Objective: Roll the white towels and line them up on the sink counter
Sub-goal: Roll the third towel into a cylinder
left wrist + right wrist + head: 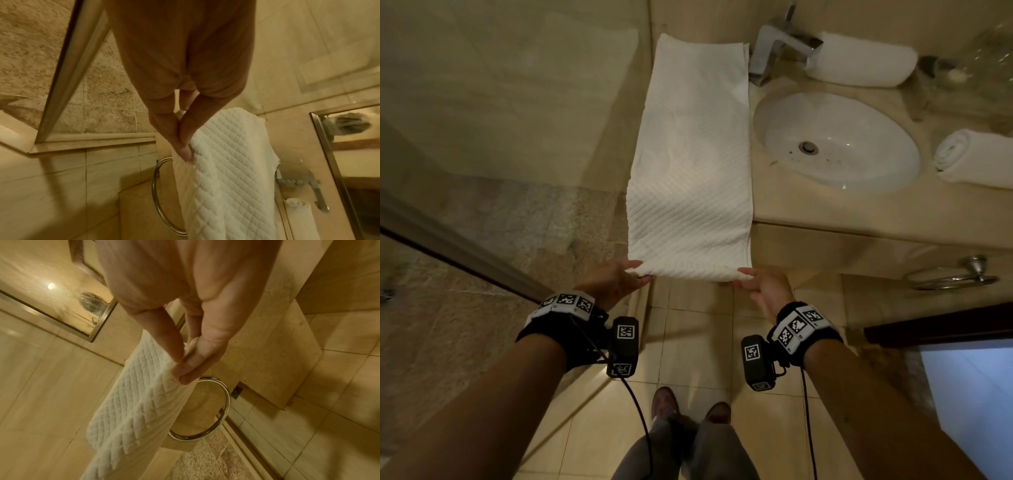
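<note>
A long white quilted towel (pixel 691 154) lies folded lengthwise on the left end of the beige sink counter (pixel 825 209), its near end hanging out past the counter's front edge. My left hand (pixel 631 274) pinches the near left corner, and my right hand (pixel 744 277) pinches the near right corner. The left wrist view shows thumb and fingers (pixel 186 151) pressed on the towel (pixel 226 178). In the right wrist view the fingers (pixel 185 369) clamp the towel's edge (pixel 139 394). Two rolled white towels lie on the counter: one (pixel 863 60) behind the basin, one (pixel 976 157) at its right.
The white oval basin (pixel 835 140) and chrome tap (pixel 774 48) sit right of the flat towel. A chrome towel ring (pixel 955 277) hangs on the counter front. A glass shower partition (pixel 465 240) stands to the left. My feet (pixel 688 407) stand on the tiled floor.
</note>
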